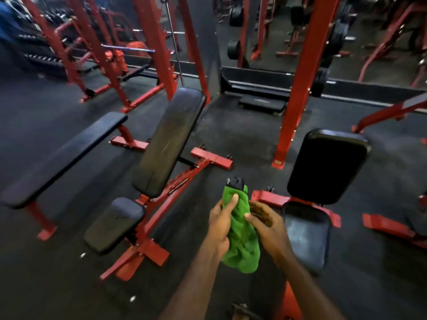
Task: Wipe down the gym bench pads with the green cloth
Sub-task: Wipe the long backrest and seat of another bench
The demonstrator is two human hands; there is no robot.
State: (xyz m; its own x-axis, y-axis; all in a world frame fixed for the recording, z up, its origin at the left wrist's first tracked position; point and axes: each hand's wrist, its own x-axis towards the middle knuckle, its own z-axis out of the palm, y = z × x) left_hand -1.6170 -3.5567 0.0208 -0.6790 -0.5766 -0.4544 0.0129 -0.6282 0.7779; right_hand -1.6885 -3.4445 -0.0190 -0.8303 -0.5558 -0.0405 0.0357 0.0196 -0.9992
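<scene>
From the head view, both hands meet in front of the body with the cloth (240,229) bunched between them. The left hand (220,224) has its fingers (234,198) curled round the cloth's upper part, thumb laid on the green fabric; the right hand (265,221) pinches the cloth's right edge with thumb and fingers. So both are grasping it, neither released. The cloth hangs lengthwise, its long axis running roughly up and down in the picture, with a dark object showing at its top end (what it is I cannot tell).

The cloth is held in the air, apart from every pad. The incline bench (168,144) lies ahead and to the left, its back pad slanting away from lower left to upper right, and its small seat pad (114,225) sits nearer, down to the left of the left hand. The upright bench (328,165) stands ahead to the right, and its seat (307,232) lies just beside the right hand, nearer than any other pad. A flat bench (62,158) lies well apart at far left.

Judging by that, the right-hand seat is the shortest reach, and the right hand is nearer to it; the incline pads would call for a swing leftward. No pad looks wiped yet.
</scene>
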